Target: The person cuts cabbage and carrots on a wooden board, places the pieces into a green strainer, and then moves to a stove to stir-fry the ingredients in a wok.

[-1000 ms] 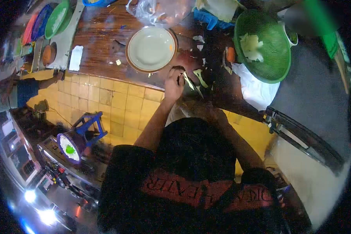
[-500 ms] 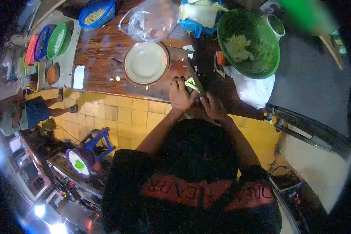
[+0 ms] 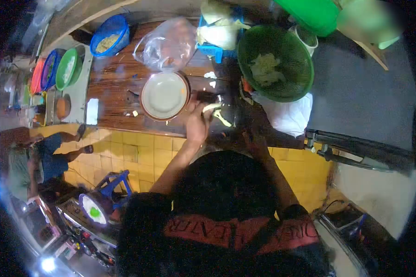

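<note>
My left hand (image 3: 198, 123) is at the front edge of the dark work surface, fingers closed on a pale vegetable piece (image 3: 211, 107) that looks like cabbage. A second pale strip (image 3: 223, 118) lies just right of it. My right hand (image 3: 256, 142) is lower and to the right, in deep shadow. Its fingers are too dark to read, and so is anything in them. A cream plate with a brown rim (image 3: 165, 95) sits left of my left hand.
A green mesh basket (image 3: 289, 90) with pale shreds stands at right, by a white bag (image 3: 289, 113). A blue basket (image 3: 212, 51) holds pale vegetables behind. Left of it are a clear plastic bag (image 3: 168, 44) and a blue bowl (image 3: 120, 39). Another person (image 3: 48, 150) is at far left.
My hands have moved apart; the left now holds a pale piece up, and the right has drawn back. The blade seen between them earlier is no longer distinct. The whole view has shifted slightly.
</note>
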Action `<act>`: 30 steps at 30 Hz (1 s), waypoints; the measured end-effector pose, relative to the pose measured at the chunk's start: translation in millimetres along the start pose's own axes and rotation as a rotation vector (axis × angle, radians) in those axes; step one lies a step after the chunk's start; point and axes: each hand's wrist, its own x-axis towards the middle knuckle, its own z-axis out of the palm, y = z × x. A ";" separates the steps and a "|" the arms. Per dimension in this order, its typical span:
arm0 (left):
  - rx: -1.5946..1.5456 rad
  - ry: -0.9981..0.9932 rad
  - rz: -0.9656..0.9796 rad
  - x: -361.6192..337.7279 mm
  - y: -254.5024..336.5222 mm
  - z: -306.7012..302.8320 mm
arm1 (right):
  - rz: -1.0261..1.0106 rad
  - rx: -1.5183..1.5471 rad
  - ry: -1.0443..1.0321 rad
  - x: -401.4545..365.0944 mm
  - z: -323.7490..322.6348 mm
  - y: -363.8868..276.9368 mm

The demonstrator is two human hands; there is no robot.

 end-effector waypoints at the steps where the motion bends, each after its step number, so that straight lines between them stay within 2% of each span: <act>1: -0.025 -0.044 -0.022 18.4 27.6 -7.0 | 0.294 0.276 -0.264 6.1 -14.7 -7.2; 2: -0.047 -0.091 -0.045 38.2 53.4 -10.4 | 0.305 0.276 -0.265 -4.6 1.8 1.9; 4: -0.050 -0.073 0.310 77.3 88.0 -8.9 | -0.197 -0.041 0.127 -32.8 54.2 23.6; 5: -0.048 -0.077 0.307 88.9 95.8 -7.5 | -0.195 -0.036 0.124 -32.7 53.5 20.4; 7: -0.271 0.048 0.287 102.5 103.4 -6.0 | 0.017 0.235 0.030 -23.6 41.0 8.9; 8: -0.267 0.051 0.287 99.1 96.8 -8.9 | 0.013 0.237 0.031 -16.4 29.7 0.5; 10: -0.145 -0.141 -0.136 78.4 64.1 -11.8 | 0.312 0.409 -0.338 -4.9 7.7 -13.9; 11: -0.156 -0.117 -0.105 54.3 29.2 4.8 | 0.313 0.410 -0.338 -4.6 5.9 -12.9; 12: -0.168 -0.092 -0.075 26.5 -6.9 23.6 | 0.127 0.320 -0.376 -4.3 4.9 -11.1; 13: -0.089 -0.072 -0.084 1.3 -18.7 31.7 | -0.060 0.229 -0.413 -3.9 3.7 -10.3; 14: -0.010 -0.051 -0.092 -19.3 -26.3 38.7 | -0.063 0.229 -0.416 0.0 1.4 -13.4; 16: -0.034 -0.073 -0.054 -40.8 -45.9 52.2 | 0.240 0.305 -0.441 8.5 -2.2 -22.7; 17: -0.059 -0.111 -0.146 -43.6 -46.4 54.5 | 0.239 0.302 -0.452 5.8 2.5 -20.7; 19: -0.038 -0.094 -0.158 -46.0 -47.8 61.5 | -0.031 0.103 -0.388 1.0 14.3 -14.5; 20: -0.012 -0.077 -0.160 -44.7 -46.4 63.0 | -0.041 0.100 -0.399 5.4 10.1 -15.5; 22: -0.013 -0.011 -0.112 -44.8 -50.7 67.3 | -0.088 0.017 -0.566 19.5 -3.7 -21.7; 26: -0.015 -0.004 -0.151 -43.2 -49.7 68.8 | 0.037 -0.002 -0.464 13.5 4.6 -21.6; 28: -0.019 0.021 -0.128 -44.2 -50.9 69.7 | 0.172 0.015 -0.686 27.1 -14.2 -32.7; 29: -0.020 0.023 -0.130 -44.0 -51.0 69.3 | 0.171 0.013 -0.688 24.4 -11.1 -31.7; 30: -0.041 0.036 -0.108 -43.6 -51.3 69.1 | 0.105 0.042 -0.568 19.1 -4.0 -29.2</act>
